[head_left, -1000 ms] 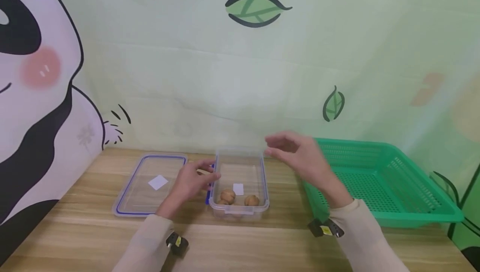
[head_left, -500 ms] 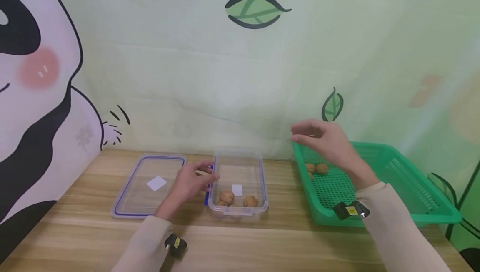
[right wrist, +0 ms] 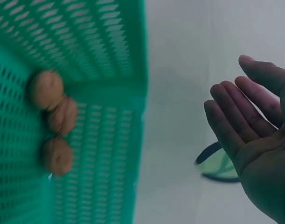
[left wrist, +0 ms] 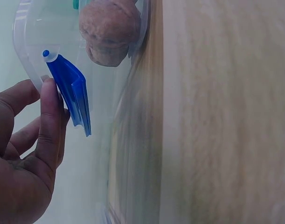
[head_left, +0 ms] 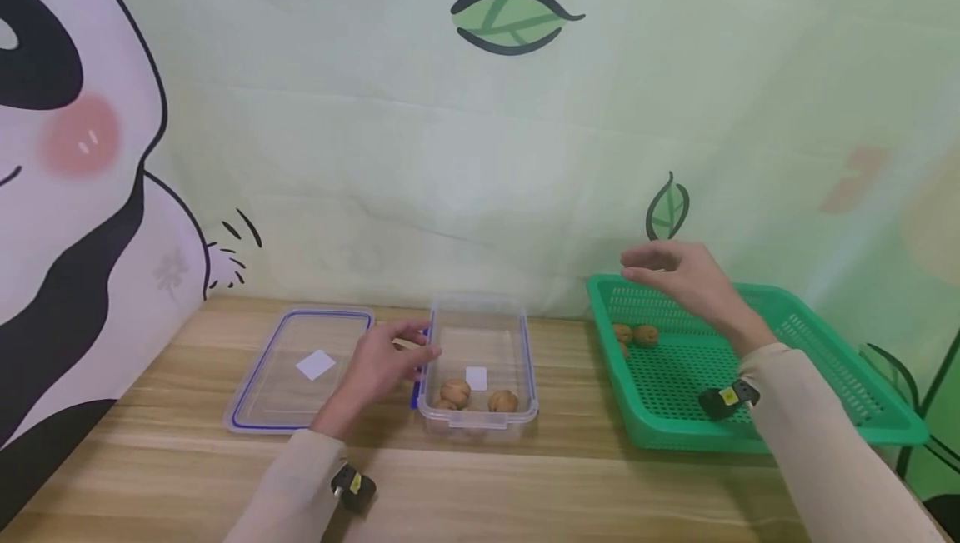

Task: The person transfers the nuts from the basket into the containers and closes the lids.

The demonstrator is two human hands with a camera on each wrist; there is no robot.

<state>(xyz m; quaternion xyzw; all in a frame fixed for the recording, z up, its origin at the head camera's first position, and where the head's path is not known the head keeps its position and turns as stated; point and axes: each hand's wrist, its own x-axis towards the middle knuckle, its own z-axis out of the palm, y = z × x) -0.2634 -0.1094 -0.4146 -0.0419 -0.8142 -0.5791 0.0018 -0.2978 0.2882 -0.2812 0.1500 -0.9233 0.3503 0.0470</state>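
My left hand (head_left: 386, 362) grips the left side rim of a clear plastic food container (head_left: 480, 420), its thumb over the edge. Beside those fingers, in the left wrist view, hangs a blue side clip (left wrist: 73, 91). Several walnuts (head_left: 502, 401) lie at the container's near end, around a white square label. Over the far left part of a green plastic basket (head_left: 697, 435) my right hand (head_left: 686, 276) hovers with nothing in it. The right wrist view shows its fingers extended and apart from the basket. Three walnuts (right wrist: 58, 156) rest in the basket's corner.
A clear lid (head_left: 258, 414) with a blue seal and a white label lies flat on the wooden table (head_left: 480, 493), left of the container. A printed cloth (head_left: 337, 151) hangs behind the table. Dark cables (head_left: 903, 381) run past the basket's right end.
My right hand has moved right, from near the container to above the basket, uncovering the walnuts there. The left hand and the container have stayed in place.
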